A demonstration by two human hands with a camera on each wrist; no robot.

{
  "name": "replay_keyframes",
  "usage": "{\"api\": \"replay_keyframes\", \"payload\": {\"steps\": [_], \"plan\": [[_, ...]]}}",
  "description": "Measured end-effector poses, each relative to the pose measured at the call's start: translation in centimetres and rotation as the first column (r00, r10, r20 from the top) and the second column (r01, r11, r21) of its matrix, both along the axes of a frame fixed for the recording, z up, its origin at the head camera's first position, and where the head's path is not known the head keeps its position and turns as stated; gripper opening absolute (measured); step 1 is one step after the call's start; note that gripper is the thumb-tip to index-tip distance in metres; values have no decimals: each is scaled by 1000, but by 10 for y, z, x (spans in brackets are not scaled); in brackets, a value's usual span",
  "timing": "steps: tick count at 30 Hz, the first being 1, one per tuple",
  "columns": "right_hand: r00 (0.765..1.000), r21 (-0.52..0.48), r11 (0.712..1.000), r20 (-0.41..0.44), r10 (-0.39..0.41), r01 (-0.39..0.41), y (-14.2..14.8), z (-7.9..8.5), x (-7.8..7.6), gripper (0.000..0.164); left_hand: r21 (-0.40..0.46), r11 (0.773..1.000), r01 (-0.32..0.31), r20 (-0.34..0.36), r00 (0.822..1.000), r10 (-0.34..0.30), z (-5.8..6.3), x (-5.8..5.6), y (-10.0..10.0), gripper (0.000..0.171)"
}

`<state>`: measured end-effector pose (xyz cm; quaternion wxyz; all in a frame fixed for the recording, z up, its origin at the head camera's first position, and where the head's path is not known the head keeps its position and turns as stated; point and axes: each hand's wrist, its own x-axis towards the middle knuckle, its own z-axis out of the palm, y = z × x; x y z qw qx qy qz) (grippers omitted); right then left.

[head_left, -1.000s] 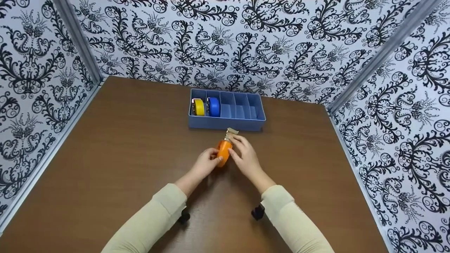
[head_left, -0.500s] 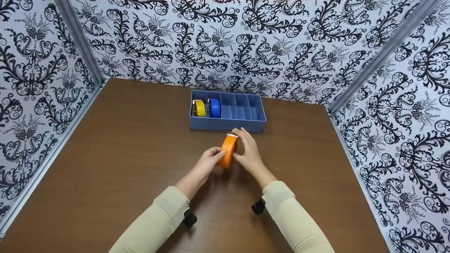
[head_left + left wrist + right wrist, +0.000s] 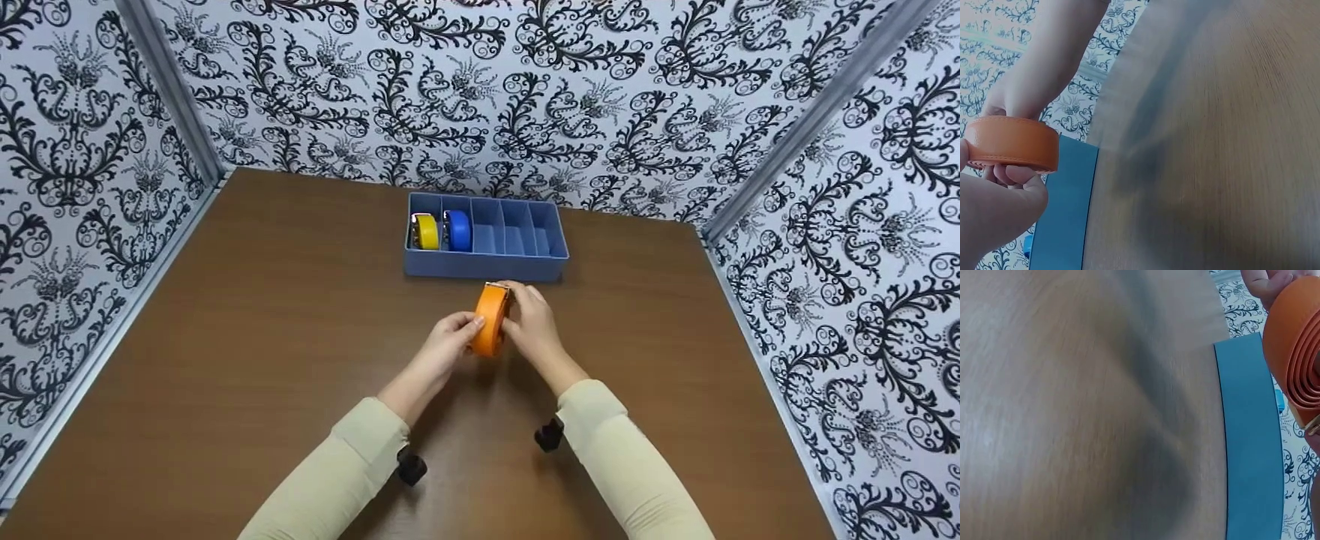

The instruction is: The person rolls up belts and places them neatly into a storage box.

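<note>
Between my two hands is a tightly rolled orange belt (image 3: 490, 322), held above the table in front of the box. My left hand (image 3: 444, 343) pinches the roll from the left, thumb on its outer face. At the far right side, the fingers of my right hand (image 3: 535, 327) hold the roll by its metal buckle end. In the right wrist view the coiled layers of the orange belt (image 3: 1292, 343) show at its side. The left wrist view shows stitching along the edges of the belt (image 3: 1013, 140). My right fingertips are partly hidden behind the roll.
A blue-grey divided box (image 3: 480, 266) stands at the back of the brown table (image 3: 300, 300). Its two leftmost compartments hold a rolled yellow belt (image 3: 427, 232) and a rolled blue belt (image 3: 458, 231). Patterned walls (image 3: 480, 90) enclose the back and sides.
The orange roll has turned so its broad outer face shows, and it has shifted slightly right. The buckle, earlier sticking out at the far end, now lies against the roll under my right fingers.
</note>
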<state>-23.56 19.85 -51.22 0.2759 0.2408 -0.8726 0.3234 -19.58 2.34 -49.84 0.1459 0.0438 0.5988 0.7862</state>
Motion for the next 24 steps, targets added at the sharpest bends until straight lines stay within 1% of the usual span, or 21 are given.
{"api": "replay_keyframes", "payload": {"steps": [4, 7, 9, 12, 14, 16, 18, 19, 20, 22, 24], "plan": [[999, -36, 999, 51, -14, 15, 1, 0, -1, 46, -38, 999, -7, -8, 1000, 7, 3, -1, -1, 32], [994, -85, 996, 107, -7, 17, 2, -1, -1, 47, -85, 996, 4, -17, 1000, -6, 5, -1, -4, 34], [988, -115, 993, 154, 12, 6, 3, -2, -2, 48, -100, 995, 6, -14, 1000, -7, 5, -1, -4, 34], [969, -164, 986, 245, 43, -2, 4, -2, -3, 53, -107, 994, -15, -15, 1000, 13, 7, -3, -3, 33], [950, -203, 979, 309, 50, 15, 4, 0, -3, 60, -106, 993, -41, -16, 999, 40, 8, -6, -1, 32], [938, -233, 971, 345, 31, 54, 3, 3, 0, 65, -112, 991, -67, -31, 997, 64, 10, -10, 1, 32], [944, -273, 958, 329, 12, 83, 2, 5, 4, 61, -114, 989, -93, -44, 995, 89, 12, -14, 3, 31], [950, -308, 948, 313, 18, 84, -1, 9, 9, 57, -110, 988, -109, -55, 993, 104, 13, -17, 5, 31], [956, -342, 937, 293, 30, 76, -4, 14, 15, 52, -108, 986, -128, -68, 990, 121, 14, -21, 6, 31], [962, -400, 915, 265, 62, 51, -10, 25, 27, 43, -104, 982, -155, -67, 987, 149, 17, -28, 9, 31], [958, -459, 889, 259, 123, 10, -17, 37, 35, 39, -102, 977, -189, -75, 980, 182, 20, -36, 13, 31]]}}
